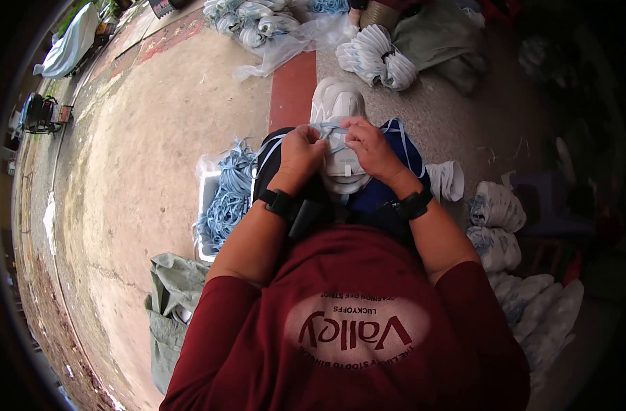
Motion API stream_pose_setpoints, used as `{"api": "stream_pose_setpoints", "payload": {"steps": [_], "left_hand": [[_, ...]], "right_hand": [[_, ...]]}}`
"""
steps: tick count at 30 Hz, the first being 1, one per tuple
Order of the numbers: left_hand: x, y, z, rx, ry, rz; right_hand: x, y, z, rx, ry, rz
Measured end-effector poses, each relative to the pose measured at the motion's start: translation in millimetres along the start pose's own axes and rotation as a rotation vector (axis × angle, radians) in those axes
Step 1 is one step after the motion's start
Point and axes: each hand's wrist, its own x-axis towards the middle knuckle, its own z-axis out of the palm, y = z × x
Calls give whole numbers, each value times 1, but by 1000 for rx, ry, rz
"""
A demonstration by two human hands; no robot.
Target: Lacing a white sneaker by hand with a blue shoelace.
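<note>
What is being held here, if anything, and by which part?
A pale blue lace, seemingly pinched in the left grip and right grip over the white shoe; where along its length is unclear.

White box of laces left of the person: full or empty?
Full, it appears: a tangled heap of blue laces rises to the white box's rim.

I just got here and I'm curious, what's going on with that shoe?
Someone's left hand and right hand pinch a pale blue lace over a white shoe between the knees. I can't tell how far the lacing has got. A white box of blue laces sits on the person's left.
</note>
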Motion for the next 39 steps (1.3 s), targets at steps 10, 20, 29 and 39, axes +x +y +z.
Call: {"api": "stream_pose_setpoints", "payload": {"steps": [10,20,29,39], "left_hand": [[16,74,21,699,-334,285],[-28,-25,-155,1186,-9,32],[-61,-99,-187,1070,18,-263],[29,2,-27,52,-156,-22]], "right_hand": [[-54,-11,-30,1077,52,460],[-193,77,-201,755,717,546],[-184,100,-191,22,233,817],[-21,40,-22,-303,100,328]]}}
